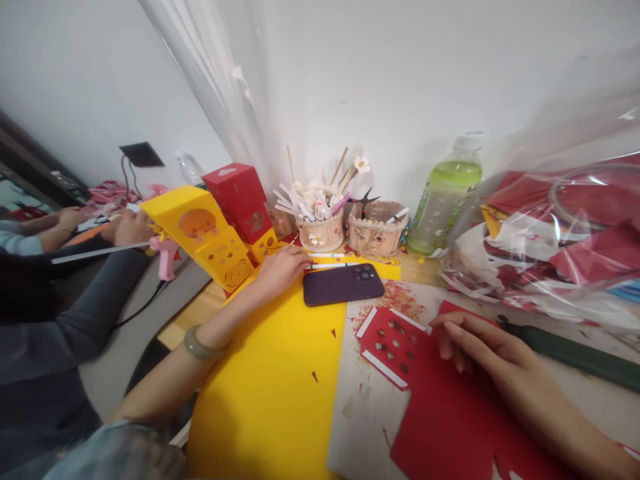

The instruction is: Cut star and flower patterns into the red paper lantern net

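My left hand [283,272] reaches past a dark purple phone [344,285] lying face down. Its fingertips close on the near end of a slim white stick [327,265] with a green mark, just behind the phone. On the right, my right hand [493,350] rests loosely bent over a large red card sheet [445,407], thumb beside the index finger. Its fingertips lie at the edge of a red card panel [387,343] with cut-out holes and white strips along its edges. No held object shows in the right hand.
Yellow card [270,373] covers the left side. Behind stand yellow [207,237] and red boxes [243,200], baskets [323,230] of tools, a green drink bottle [450,193] and a plastic bag [565,247]. A co-worker's arm [95,287] and a pink glue gun [166,257] are left.
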`<action>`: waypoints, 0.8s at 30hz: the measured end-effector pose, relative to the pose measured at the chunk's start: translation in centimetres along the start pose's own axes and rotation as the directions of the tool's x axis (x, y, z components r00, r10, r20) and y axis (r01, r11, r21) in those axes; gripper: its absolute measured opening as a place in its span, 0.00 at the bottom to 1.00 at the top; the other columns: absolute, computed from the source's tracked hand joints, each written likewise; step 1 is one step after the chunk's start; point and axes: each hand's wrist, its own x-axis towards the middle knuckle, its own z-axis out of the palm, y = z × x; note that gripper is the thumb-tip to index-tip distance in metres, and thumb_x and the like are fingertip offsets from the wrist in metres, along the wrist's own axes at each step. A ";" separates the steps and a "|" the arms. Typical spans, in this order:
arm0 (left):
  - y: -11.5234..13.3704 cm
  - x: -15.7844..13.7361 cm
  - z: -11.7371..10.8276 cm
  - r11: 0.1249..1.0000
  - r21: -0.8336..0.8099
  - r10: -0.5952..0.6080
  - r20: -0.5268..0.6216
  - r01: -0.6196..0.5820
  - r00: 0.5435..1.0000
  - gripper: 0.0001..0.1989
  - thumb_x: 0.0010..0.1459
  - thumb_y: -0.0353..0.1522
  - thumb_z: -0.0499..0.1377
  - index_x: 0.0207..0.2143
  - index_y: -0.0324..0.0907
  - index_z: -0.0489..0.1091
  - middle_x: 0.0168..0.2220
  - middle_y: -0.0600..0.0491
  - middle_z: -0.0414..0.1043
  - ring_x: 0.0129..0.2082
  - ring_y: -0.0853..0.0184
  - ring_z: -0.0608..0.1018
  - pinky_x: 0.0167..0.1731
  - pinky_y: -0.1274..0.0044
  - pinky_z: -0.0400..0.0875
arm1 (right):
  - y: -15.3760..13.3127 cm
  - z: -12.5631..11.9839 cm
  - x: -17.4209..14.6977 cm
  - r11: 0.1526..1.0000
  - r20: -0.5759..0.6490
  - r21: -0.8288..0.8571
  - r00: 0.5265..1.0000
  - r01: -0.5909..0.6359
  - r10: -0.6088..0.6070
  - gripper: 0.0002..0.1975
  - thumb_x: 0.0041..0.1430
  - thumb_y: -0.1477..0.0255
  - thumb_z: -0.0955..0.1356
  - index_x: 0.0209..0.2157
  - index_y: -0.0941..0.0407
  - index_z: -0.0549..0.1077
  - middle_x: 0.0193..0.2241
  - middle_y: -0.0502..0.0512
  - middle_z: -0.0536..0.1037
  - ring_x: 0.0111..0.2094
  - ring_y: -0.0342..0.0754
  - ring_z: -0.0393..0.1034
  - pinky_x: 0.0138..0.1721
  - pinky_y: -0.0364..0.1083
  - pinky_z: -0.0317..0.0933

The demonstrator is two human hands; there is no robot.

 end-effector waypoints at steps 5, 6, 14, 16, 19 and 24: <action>1.0 2.2 -3.3 0.996 0.071 -0.035 -0.207 0.050 0.978 0.12 0.66 0.31 0.49 0.45 0.41 0.72 0.44 0.48 0.73 0.45 0.62 0.72 0.43 0.72 0.68 | 0.0 0.0 0.1 1.000 -0.027 -0.011 1.000 -0.008 0.008 0.20 0.55 0.54 0.65 0.21 0.54 0.70 0.19 0.49 0.70 0.20 0.43 0.61 0.24 0.43 0.57; 1.3 3.0 -4.2 0.995 0.084 -0.038 -0.252 0.061 0.967 0.14 0.66 0.31 0.48 0.46 0.41 0.71 0.45 0.48 0.73 0.47 0.61 0.70 0.43 0.72 0.67 | 0.0 0.0 0.2 1.000 -0.028 -0.012 0.999 -0.015 0.015 0.20 0.55 0.53 0.65 0.21 0.54 0.70 0.19 0.49 0.70 0.20 0.43 0.61 0.24 0.43 0.57; 1.0 9.9 -7.1 0.984 0.164 -0.026 -0.223 0.064 0.974 0.14 0.58 0.23 0.52 0.40 0.42 0.74 0.37 0.49 0.73 0.48 0.58 0.66 0.36 0.73 0.65 | -0.1 -0.1 0.0 0.999 -0.007 -0.010 0.999 -0.041 0.041 0.19 0.52 0.52 0.67 0.23 0.54 0.71 0.18 0.49 0.70 0.20 0.43 0.62 0.23 0.43 0.58; 0.8 10.7 -6.9 0.984 0.168 -0.030 -0.177 0.060 0.984 0.15 0.56 0.23 0.53 0.41 0.42 0.74 0.35 0.48 0.72 0.46 0.57 0.68 0.35 0.72 0.65 | -0.1 -0.1 0.0 0.999 0.005 -0.019 0.999 -0.041 0.041 0.19 0.52 0.53 0.67 0.23 0.54 0.71 0.18 0.48 0.70 0.20 0.43 0.62 0.24 0.43 0.58; 0.6 11.2 -6.8 0.984 0.168 -0.041 -0.153 0.067 0.987 0.15 0.55 0.23 0.54 0.42 0.41 0.74 0.35 0.47 0.71 0.44 0.57 0.70 0.35 0.72 0.66 | 0.0 -0.2 0.1 0.999 0.027 -0.016 0.999 -0.040 0.040 0.18 0.53 0.53 0.67 0.25 0.54 0.71 0.18 0.48 0.70 0.20 0.43 0.62 0.24 0.42 0.58; 0.6 11.6 -6.9 0.987 0.151 -0.039 -0.157 0.063 0.987 0.12 0.53 0.21 0.55 0.37 0.40 0.73 0.36 0.48 0.71 0.45 0.58 0.70 0.37 0.73 0.65 | 0.0 -0.1 0.1 1.000 0.048 -0.015 0.999 -0.023 0.023 0.18 0.52 0.53 0.67 0.24 0.54 0.71 0.17 0.47 0.70 0.20 0.43 0.62 0.23 0.43 0.57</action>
